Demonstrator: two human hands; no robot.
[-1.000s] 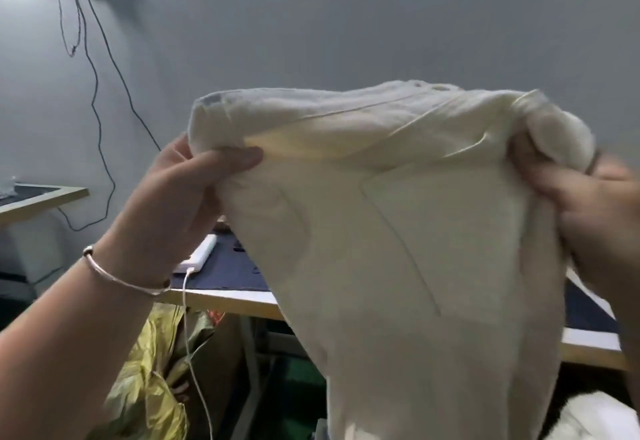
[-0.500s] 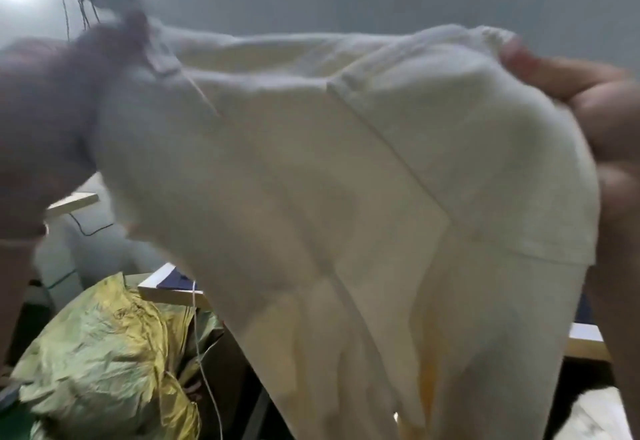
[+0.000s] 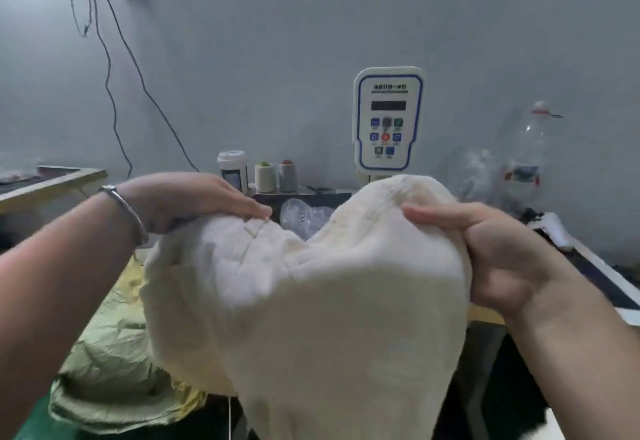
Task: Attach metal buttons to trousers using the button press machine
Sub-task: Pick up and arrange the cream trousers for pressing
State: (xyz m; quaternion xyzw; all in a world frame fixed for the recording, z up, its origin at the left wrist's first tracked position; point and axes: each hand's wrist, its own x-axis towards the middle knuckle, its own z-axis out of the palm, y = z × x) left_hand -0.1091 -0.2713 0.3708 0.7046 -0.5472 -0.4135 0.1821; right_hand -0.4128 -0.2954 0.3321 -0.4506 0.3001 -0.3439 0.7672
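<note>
Cream trousers [image 3: 311, 301] hang in front of me, bunched at the top and held up between both hands. My left hand [image 3: 194, 200] grips the left part of the waistband, a bangle on its wrist. My right hand [image 3: 485, 245] grips the right part, thumb over the top of the cloth. Behind the trousers stands the button press machine's white control panel [image 3: 387, 117] with a dark display and coloured buttons; the rest of the machine is hidden by the cloth. No metal buttons are visible.
Two thread cones [image 3: 275, 176] and a white cup [image 3: 232, 169] stand at the back of the dark-topped table [image 3: 602, 283]. A clear plastic bag [image 3: 304, 214] and a plastic bottle [image 3: 526, 159] lie behind. A yellow-green sack [image 3: 114, 363] sits low left. Cables [image 3: 110, 68] hang on the wall.
The trousers came down from high in front of my face to table height. Both hands lowered with them, and the machine's control panel came into sight.
</note>
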